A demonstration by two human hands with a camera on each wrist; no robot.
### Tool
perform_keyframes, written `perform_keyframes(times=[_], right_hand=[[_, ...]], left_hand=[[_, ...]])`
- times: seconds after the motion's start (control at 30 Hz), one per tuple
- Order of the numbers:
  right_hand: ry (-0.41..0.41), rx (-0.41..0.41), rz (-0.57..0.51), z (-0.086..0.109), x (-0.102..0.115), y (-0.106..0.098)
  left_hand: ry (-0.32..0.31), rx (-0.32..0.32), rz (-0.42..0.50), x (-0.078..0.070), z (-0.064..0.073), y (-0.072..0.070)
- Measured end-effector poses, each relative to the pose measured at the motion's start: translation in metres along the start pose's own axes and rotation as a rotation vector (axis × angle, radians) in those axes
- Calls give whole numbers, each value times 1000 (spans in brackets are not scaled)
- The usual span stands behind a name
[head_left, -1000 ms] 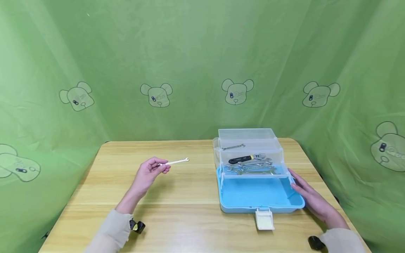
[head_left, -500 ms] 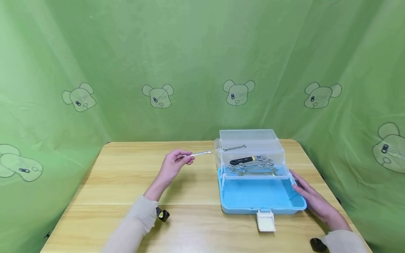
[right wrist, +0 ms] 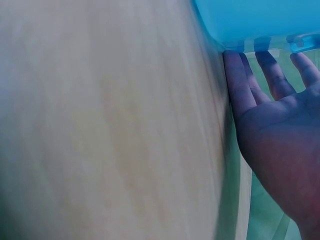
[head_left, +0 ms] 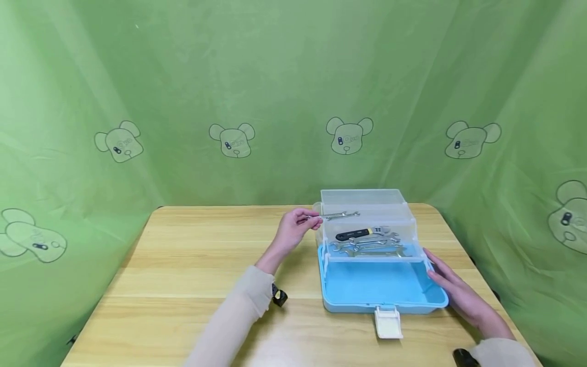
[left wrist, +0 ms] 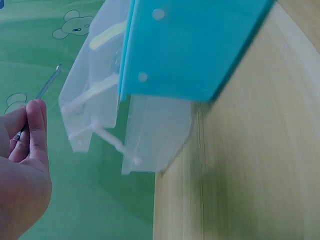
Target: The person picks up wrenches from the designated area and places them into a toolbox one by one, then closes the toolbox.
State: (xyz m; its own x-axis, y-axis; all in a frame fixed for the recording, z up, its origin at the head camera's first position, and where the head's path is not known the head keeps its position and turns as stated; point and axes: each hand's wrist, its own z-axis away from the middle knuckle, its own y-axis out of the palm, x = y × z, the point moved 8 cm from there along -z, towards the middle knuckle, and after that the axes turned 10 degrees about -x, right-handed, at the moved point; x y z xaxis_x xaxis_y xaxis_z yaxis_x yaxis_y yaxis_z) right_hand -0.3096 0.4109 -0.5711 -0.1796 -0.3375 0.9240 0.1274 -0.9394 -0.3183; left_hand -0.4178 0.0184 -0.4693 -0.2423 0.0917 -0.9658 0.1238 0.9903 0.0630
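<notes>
My left hand (head_left: 295,228) pinches a small silver wrench (left wrist: 49,82) between thumb and fingers, at the left end of the toolbox's clear upper tray (head_left: 390,211). The wrench points right, over that tray, and overlaps another small wrench (head_left: 355,214) lying there. My right hand (head_left: 458,290) rests against the right side of the blue toolbox (head_left: 344,308); in the right wrist view its fingers (right wrist: 274,77) reach straight to the box wall. The clear lower tray holds an adjustable wrench (head_left: 355,234) with a black handle and several silver open-end wrenches (head_left: 376,253).
The toolbox stands unfolded on the right of a wooden table (head_left: 183,265), its blue bottom compartment (head_left: 373,285) facing me. A white latch (head_left: 388,323) hangs from its front. A green curtain (head_left: 284,76) with printed bear heads surrounds the table's back and sides.
My left hand has carried the small wrench rightward and slightly away from me, from over the table's middle to the upper tray. My right hand has stayed at the box's side.
</notes>
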Motion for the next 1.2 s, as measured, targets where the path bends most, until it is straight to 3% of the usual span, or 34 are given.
perform_keyframes(times=[0.17, 0.53, 0.73, 1.03, 1.2], right_hand=[[-8, -1, -3, -1, -2, -1], [-8, -2, -2, 1, 0, -1], [11, -3, 8, 0, -2, -1], [3, -2, 4, 0, 2, 0], [-5, -4, -2, 1, 2, 0]], left_hand=[[4, 7, -41, 0, -6, 19], [85, 30, -274, -9, -13, 47], [119, 19, -408, -13, -18, 55], [153, 65, -506, -12, -21, 61], [168, 41, -546, -11, -23, 59]])
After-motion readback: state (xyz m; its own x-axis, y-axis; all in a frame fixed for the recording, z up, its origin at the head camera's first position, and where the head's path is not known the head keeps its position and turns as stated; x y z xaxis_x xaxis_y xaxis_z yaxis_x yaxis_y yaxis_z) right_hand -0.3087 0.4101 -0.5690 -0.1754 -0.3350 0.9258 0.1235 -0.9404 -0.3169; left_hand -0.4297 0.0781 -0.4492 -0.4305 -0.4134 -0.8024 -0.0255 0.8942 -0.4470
